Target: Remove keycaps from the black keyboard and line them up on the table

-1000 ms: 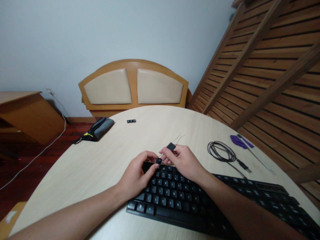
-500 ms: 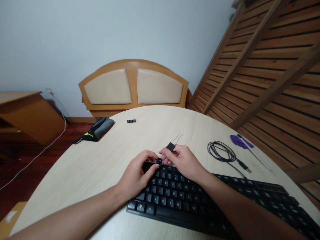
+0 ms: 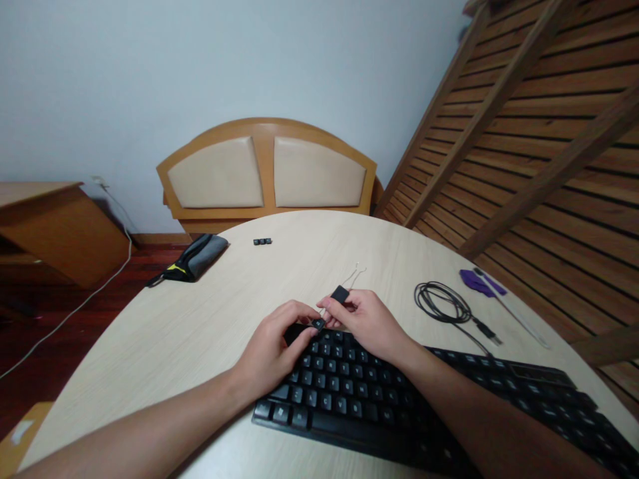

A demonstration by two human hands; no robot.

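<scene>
Between the thumb and fingertips of my left hand point(image 3: 279, 342) is a small black keycap point(image 3: 318, 324). My right hand point(image 3: 367, 322) is closed on a keycap puller point(image 3: 340, 293) with a black middle and thin wire ends. One pair of its wires points away over the table; the other reaches toward the keycap. Both hands are just above the back edge of a black keyboard point(image 3: 349, 406), which my right forearm partly covers.
Three loose keycaps point(image 3: 262, 241) sit in a row near the far edge of the round table point(image 3: 200, 339). A grey and black pouch point(image 3: 192, 259) lies at left. To the right are a coiled USB cable point(image 3: 442, 303), a purple cloth point(image 3: 476, 282) and a thin white-handled brush point(image 3: 514, 309).
The keycap has turned in my left fingers, so that its printed top now faces up. My hands and the puller have hardly moved.
</scene>
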